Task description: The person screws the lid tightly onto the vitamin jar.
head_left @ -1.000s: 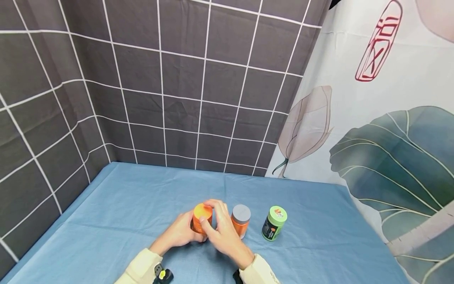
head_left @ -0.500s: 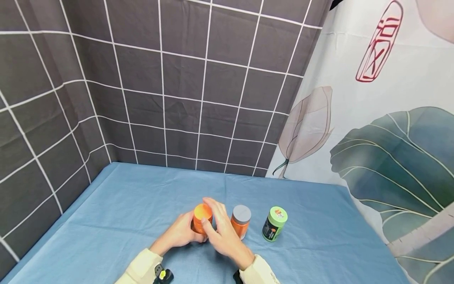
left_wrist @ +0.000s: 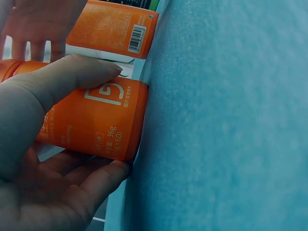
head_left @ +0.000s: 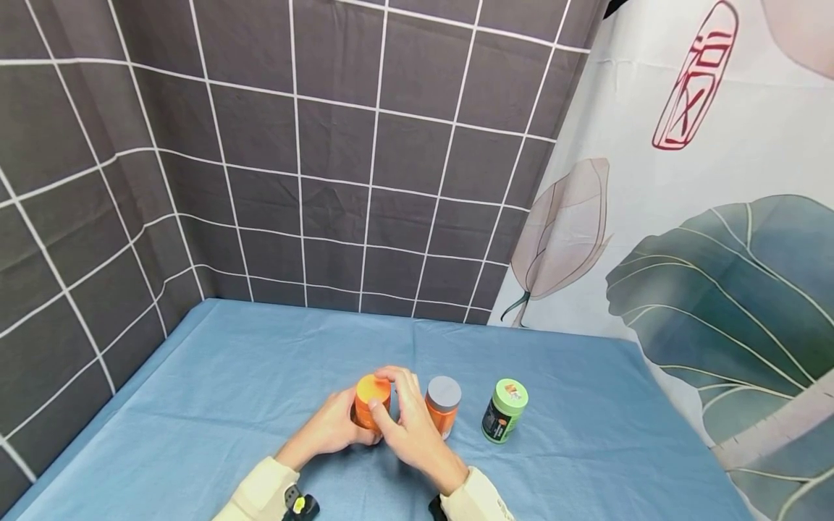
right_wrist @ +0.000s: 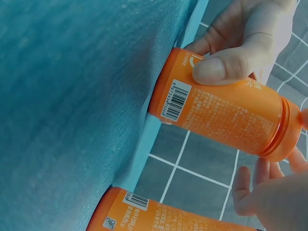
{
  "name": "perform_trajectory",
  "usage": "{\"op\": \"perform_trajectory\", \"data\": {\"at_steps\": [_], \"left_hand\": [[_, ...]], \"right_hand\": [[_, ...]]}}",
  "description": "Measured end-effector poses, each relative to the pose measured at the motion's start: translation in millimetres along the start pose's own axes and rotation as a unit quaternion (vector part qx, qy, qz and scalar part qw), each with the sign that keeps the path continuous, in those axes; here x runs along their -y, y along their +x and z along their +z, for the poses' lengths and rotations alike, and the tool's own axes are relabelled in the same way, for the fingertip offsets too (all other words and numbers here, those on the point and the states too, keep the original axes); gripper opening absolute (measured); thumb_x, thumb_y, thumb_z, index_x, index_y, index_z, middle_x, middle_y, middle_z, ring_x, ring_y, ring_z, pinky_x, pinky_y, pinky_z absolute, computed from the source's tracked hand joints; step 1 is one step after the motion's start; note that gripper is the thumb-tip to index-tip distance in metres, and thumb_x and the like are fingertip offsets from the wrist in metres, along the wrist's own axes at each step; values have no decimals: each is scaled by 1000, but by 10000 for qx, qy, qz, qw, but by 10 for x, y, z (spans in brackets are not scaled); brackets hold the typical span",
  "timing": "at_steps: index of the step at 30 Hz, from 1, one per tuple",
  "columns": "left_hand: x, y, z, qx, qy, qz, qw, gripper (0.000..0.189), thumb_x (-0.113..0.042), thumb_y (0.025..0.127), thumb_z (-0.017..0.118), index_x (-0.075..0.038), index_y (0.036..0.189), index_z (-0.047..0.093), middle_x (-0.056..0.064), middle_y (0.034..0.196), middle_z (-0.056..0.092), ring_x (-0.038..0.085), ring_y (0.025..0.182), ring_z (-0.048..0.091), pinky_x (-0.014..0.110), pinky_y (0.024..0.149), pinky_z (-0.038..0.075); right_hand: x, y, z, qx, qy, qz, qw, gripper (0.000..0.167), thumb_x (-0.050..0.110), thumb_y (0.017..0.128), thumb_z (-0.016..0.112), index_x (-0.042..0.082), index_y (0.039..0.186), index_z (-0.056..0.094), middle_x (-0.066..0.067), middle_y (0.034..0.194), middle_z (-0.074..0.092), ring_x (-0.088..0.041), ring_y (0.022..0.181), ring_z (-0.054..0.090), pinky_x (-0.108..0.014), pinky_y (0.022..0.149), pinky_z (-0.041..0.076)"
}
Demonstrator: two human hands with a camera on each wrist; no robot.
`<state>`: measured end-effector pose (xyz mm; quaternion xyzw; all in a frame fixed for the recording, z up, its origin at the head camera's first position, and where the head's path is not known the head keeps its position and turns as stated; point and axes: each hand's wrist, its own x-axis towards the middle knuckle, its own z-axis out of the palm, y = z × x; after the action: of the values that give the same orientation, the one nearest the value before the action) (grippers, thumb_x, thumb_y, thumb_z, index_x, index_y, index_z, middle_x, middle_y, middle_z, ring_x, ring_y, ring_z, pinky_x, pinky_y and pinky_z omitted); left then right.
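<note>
An orange pill bottle [head_left: 368, 417] with a lighter orange cap [head_left: 373, 388] stands upright on the blue cloth. My left hand [head_left: 331, 425] grips its body from the left; in the left wrist view the thumb lies across the printed label. My right hand [head_left: 413, 428] holds the cap between thumb and fingers. In the right wrist view, those fingertips are on the cap [right_wrist: 288, 139], which still sits on the bottle's neck. Just right of my right hand stands another orange bottle [head_left: 441, 417] with a grey lid, partly hidden by the hand in the head view.
Farther right stands a green jar [head_left: 504, 411] with a black label and light green lid. The blue cloth [head_left: 215, 391] covers the table. Behind hang a dark grid-patterned curtain [head_left: 332, 145] and a white curtain with leaf prints [head_left: 632, 174].
The right index finger lifts slightly off the cap's far edge half a second ago and is back on it now. The left hand and the bottles stay in place.
</note>
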<state>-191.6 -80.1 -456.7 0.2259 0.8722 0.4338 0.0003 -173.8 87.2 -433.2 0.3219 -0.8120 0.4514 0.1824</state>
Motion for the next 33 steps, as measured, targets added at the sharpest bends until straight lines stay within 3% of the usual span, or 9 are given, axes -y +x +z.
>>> {"op": "perform_trajectory", "data": {"at_steps": [5,9,13,19,33], "left_hand": [[-4,0,2,-72,78,0,9999,66,-26,56,84,-15,115,55,-7,92,61,9,77,53,25,69,44],[0,-2,10,-73,27,-4,10000,62,-25,57,84,-15,111,56,-7,90,61,9,76,53,25,69,44],[8,-2,15,-108,74,36,9999,59,-25,56,84,-16,107,57,-9,87,61,7,74,54,25,68,44],[7,6,13,-48,-38,12,10000,66,-27,57,84,-15,115,55,-9,89,60,8,75,53,25,70,44],[8,10,14,-37,77,3,10000,64,-25,56,84,-15,113,56,-8,92,61,9,77,53,26,70,44]], "right_hand": [[4,0,0,-41,10,268,9996,34,31,89,58,17,119,49,9,119,47,-9,110,39,-32,90,37],[0,-10,0,24,-40,362,9993,41,34,90,55,25,128,42,9,126,44,-9,115,38,-34,93,37],[5,-20,-7,147,97,388,9991,51,29,92,51,31,138,30,7,137,38,-10,123,35,-39,98,35],[17,-20,-17,165,425,259,9986,56,15,91,52,25,140,25,1,132,44,-13,121,39,-37,100,33],[13,-9,1,26,-122,434,9990,44,36,89,57,12,124,45,5,120,46,-10,107,39,-31,87,38]]}}
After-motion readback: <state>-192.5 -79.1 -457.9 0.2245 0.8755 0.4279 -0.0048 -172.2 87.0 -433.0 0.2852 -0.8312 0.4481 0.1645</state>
